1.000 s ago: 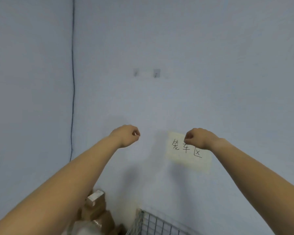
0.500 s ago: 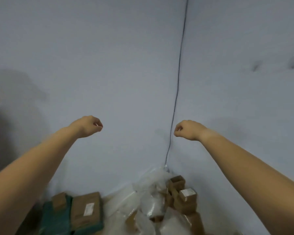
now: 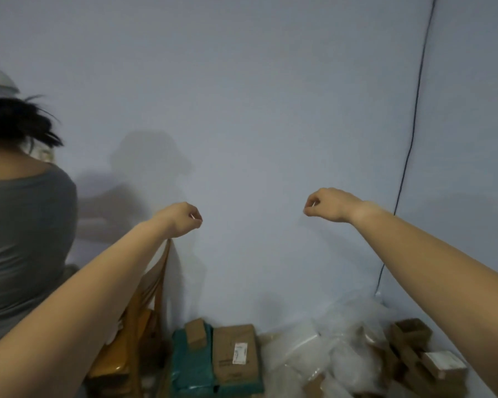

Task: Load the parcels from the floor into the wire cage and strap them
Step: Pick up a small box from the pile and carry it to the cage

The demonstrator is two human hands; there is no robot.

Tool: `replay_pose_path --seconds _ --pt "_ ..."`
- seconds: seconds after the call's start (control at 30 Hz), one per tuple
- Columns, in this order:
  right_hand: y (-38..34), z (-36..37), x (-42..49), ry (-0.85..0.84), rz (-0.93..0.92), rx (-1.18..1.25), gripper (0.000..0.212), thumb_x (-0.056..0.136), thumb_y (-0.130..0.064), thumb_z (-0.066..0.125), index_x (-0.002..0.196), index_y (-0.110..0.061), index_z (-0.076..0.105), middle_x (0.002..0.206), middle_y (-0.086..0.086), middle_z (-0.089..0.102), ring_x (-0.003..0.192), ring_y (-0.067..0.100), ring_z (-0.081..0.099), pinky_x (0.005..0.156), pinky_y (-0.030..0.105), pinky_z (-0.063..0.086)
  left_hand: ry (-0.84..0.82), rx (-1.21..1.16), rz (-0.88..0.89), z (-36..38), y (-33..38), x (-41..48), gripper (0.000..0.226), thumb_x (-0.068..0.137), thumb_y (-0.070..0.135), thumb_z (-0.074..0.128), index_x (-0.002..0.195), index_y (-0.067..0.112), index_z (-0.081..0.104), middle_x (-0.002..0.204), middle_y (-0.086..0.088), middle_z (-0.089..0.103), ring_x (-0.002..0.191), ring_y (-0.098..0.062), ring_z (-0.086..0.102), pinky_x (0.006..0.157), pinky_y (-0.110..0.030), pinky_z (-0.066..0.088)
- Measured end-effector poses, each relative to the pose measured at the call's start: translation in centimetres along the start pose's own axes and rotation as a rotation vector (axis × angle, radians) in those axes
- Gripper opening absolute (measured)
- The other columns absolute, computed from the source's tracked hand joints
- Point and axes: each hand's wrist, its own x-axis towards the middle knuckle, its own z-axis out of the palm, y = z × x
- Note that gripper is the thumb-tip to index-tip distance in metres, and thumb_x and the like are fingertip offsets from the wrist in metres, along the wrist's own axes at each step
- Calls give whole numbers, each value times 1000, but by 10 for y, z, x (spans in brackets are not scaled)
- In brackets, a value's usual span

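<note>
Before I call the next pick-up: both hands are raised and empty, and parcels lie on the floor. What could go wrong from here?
Another person stands close on the side of the left hand, by the wooden chair; bending for the teal bag could bump either.
The clear plastic bags lie against the small boxes; lifted, they may slip or drag neighbours.
The wire cage is out of view, so carrying means turning unseen.
</note>
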Motion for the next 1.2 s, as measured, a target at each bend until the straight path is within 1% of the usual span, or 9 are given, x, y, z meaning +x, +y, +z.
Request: replay_pose_path --seconds 0.07,0.17,0.27,0.37,0.43,0.67,0.87,1.03,1.2 --pt "-11 18 18 -17 1 7 28 91 -37 55 113 -22 66 121 1 63 99 19 56 84 28 42 -13 -4 6 13 -12 14 30 92 26 51 117 19 64 126 -4 62 116 -24 56 98 -34 45" --pt "-19 44 40 -84 14 -4 28 91 -36 56 112 -21 66 119 0 63 96 18 55 84 28 42 -84 -15 14 39 -24 36 29 91 27 51 116 20 65 124 -4 63 113 -24 57 97 -34 46" --pt "-16 66 67 -112 37 9 28 90 -37 56 112 -22 66 118 0 64 101 20 57 86 30 43 -96 -29 15 65 -32 64 28 90 30 51 113 22 65 121 -3 64 108 -24 59 96 -37 48" --pt "-10 87 97 -156 66 2 31 91 -37 56 115 -21 64 119 1 64 109 22 59 88 31 43 -120 -42 14 94 -32 91 29 90 31 51 114 22 65 121 -2 64 109 -24 59 96 -38 47" --pt "-8 105 124 -182 59 17 31 91 -37 56 115 -20 64 118 2 64 110 23 59 89 32 44 -152 -32 5 114 -33 110 30 91 31 50 116 22 64 122 -2 63 110 -24 58 96 -38 47" --pt "6 173 240 -268 -15 101 30 90 -37 56 113 -20 65 117 2 65 109 23 59 90 33 45 -214 3 -68 156 -51 203 31 93 29 48 118 19 63 126 -3 61 113 -24 57 97 -37 46" --pt "19 223 322 -356 -30 99 31 89 -38 56 113 -20 65 120 4 63 109 25 59 91 33 44 -241 -57 -182 192 -79 273 31 94 30 48 118 17 62 125 -5 61 112 -24 57 95 -34 47" --pt "6 288 366 -500 -67 99 34 90 -39 56 117 -20 64 121 4 62 110 25 59 90 33 44 -403 -89 -262 243 -120 296 33 97 30 45 123 16 59 128 -6 59 114 -25 56 96 -35 47" --pt "-12 364 399 -641 -78 125 35 92 -37 54 118 -15 64 123 6 61 110 25 58 88 31 43 -496 -88 -325 296 -170 323 33 96 29 43 123 15 58 126 -7 59 114 -26 55 97 -37 47"
